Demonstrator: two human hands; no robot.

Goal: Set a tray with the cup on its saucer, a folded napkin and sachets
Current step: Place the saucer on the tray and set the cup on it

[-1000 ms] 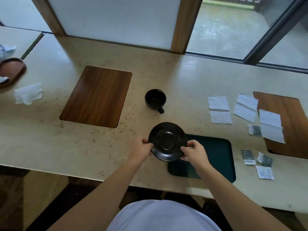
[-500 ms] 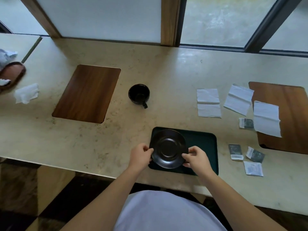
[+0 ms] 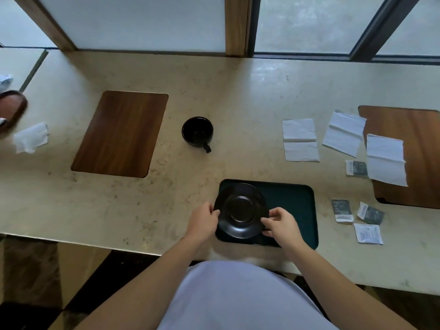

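Note:
A black saucer point(image 3: 240, 209) lies over the left end of the dark green tray point(image 3: 292, 203), near the counter's front edge. My left hand point(image 3: 202, 219) grips the saucer's left rim and my right hand point(image 3: 279, 221) grips its right rim. The black cup point(image 3: 197, 133) stands on the counter beyond the tray, handle toward me. White napkins point(image 3: 300, 139) lie unfolded to the right. Several sachets point(image 3: 341, 209) are scattered right of the tray.
A wooden inlay panel point(image 3: 121, 133) is set in the counter at the left and another point(image 3: 409, 153) at the right, partly under a napkin point(image 3: 385, 158). A crumpled tissue point(image 3: 31, 140) and a brown dish point(image 3: 10, 110) sit at the far left. Windows run along the back.
Both hands have carried the saucer rightward from the tray's left edge to sit over the tray's left end. The cup, napkins and sachets have not moved.

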